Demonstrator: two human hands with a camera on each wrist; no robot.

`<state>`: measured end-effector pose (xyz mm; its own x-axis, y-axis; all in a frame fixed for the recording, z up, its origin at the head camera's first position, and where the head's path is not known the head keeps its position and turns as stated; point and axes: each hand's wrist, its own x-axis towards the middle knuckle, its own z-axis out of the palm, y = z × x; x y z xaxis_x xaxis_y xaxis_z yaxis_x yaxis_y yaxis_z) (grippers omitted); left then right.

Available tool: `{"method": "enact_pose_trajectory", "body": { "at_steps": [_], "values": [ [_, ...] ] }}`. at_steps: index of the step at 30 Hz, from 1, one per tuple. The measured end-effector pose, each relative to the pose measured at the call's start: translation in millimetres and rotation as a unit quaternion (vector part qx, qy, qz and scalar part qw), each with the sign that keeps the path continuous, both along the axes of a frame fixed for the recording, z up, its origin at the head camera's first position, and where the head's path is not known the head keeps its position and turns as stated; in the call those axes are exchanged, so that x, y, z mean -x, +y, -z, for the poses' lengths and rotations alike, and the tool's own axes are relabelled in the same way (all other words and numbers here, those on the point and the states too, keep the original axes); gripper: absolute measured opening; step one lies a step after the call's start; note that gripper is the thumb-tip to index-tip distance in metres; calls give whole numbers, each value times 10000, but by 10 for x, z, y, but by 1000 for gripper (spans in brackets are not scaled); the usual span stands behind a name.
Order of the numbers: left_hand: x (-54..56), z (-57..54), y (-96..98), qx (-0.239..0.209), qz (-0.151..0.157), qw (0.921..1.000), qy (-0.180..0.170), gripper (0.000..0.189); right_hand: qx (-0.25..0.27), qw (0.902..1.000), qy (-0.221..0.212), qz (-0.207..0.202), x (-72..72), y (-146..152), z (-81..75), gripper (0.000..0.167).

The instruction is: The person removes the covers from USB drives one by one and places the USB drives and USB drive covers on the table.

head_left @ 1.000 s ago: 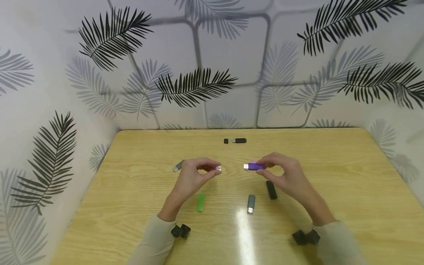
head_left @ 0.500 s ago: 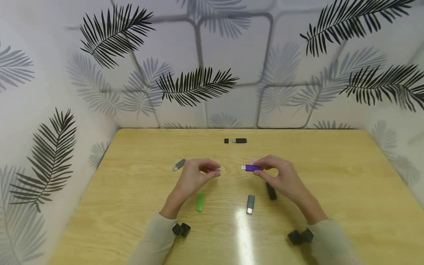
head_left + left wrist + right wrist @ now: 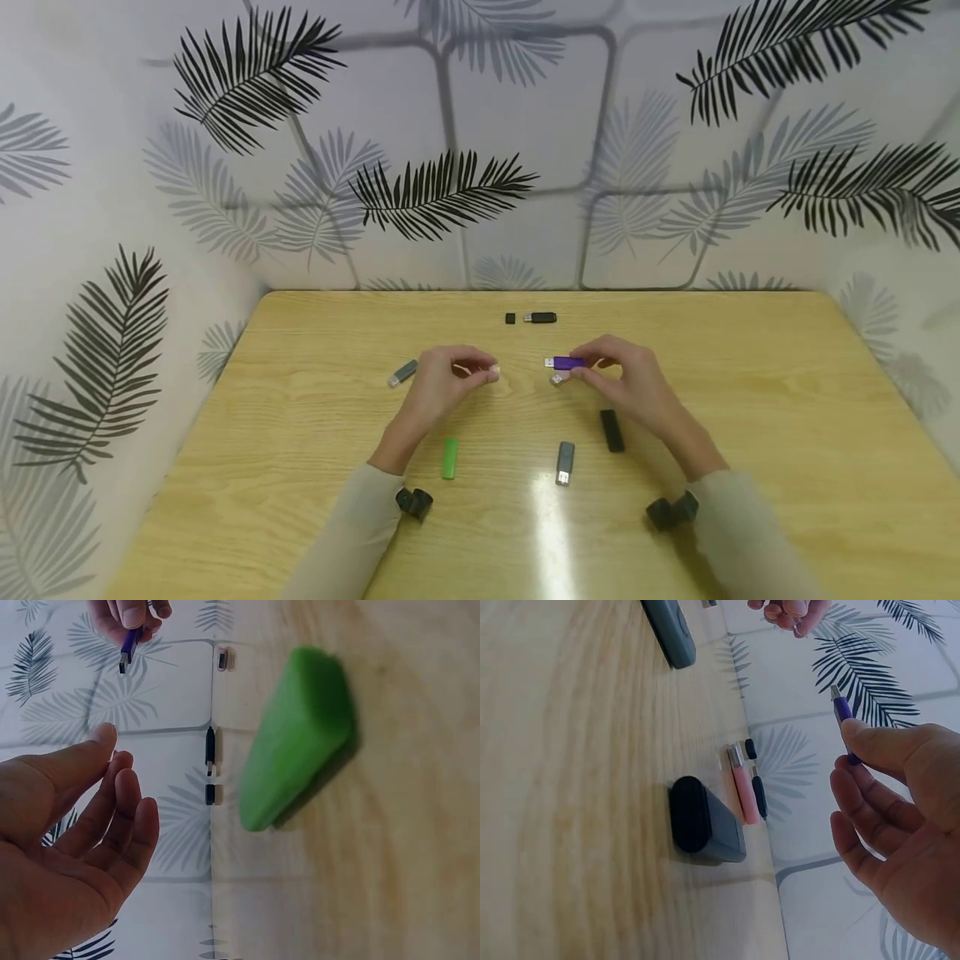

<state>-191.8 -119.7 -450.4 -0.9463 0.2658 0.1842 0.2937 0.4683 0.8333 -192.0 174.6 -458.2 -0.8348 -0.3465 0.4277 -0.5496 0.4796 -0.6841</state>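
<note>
My right hand (image 3: pixel 630 377) pinches a purple USB stick (image 3: pixel 567 363) between thumb and fingers, its metal plug pointing left. Opposite it, my left hand (image 3: pixel 441 385) holds a small pale, see-through piece (image 3: pixel 495 372) at the tips of thumb and forefinger, mostly covered by them; it looks like a cap, but I cannot tell for sure. A gap separates the plug from the left fingertips. Under the right fingers lies a pink USB stick (image 3: pixel 743 793), partly hidden in the head view. A green stick-shaped piece (image 3: pixel 449 458) lies near my left wrist.
At the back of the table (image 3: pixel 750 350) lie a black USB stick (image 3: pixel 542 317) and its small black cap (image 3: pixel 510 318). A grey USB stick (image 3: pixel 402 372) is left of my left hand, another grey USB stick (image 3: pixel 565 463) in front. A black stick (image 3: pixel 612 431) lies below my right hand.
My right hand has moved a little left and toward the back with the purple USB stick, uncovering the pink stick's plug. The left hand has shifted slightly back.
</note>
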Motion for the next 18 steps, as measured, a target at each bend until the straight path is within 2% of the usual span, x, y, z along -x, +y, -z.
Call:
{"method": "enact_pose_trajectory", "body": {
  "at_steps": [7, 13, 18],
  "values": [
    [173, 6, 43, 190, 46, 9998, -68, 11, 3, 9985, -534, 116, 147, -43, 63, 18],
    [349, -1, 104, 363, 17, 9993, -30, 10, 93, 9981, -596, 130, 317, -118, 74, 19],
    [504, 20, 172, 590, -28, 9977, -333, 12, 28, 9956, -900, 253, 452, -158, 78, 20]
  ]
}}
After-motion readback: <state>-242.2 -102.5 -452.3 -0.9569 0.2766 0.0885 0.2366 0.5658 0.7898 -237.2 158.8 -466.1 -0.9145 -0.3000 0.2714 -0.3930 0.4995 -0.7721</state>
